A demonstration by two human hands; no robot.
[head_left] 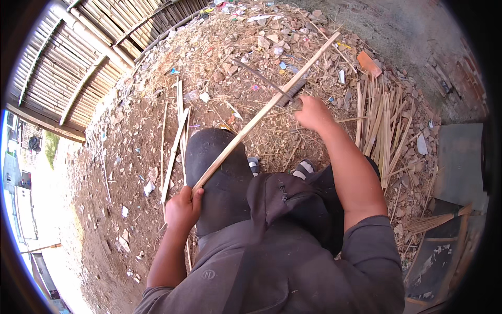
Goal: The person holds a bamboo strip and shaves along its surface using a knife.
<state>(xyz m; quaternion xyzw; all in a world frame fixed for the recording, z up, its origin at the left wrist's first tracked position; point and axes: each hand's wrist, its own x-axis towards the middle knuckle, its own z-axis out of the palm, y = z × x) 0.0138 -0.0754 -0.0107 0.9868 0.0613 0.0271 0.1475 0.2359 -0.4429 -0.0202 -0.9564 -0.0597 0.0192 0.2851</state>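
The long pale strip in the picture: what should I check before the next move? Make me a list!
1. Left hand holding the long pale strip near its lower end: ok.
2. Right hand holding the dark tool: ok.
3. Dark tool sharp: cannot tell.
4. Strip clear of the left leg: cannot tell; it passes over it.
5. Ground free of litter: not ok.

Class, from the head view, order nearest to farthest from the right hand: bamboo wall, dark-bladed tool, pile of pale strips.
From the right hand:
1. Dark-bladed tool, in its grip.
2. Pile of pale strips, to its right.
3. Bamboo wall, at the upper left.
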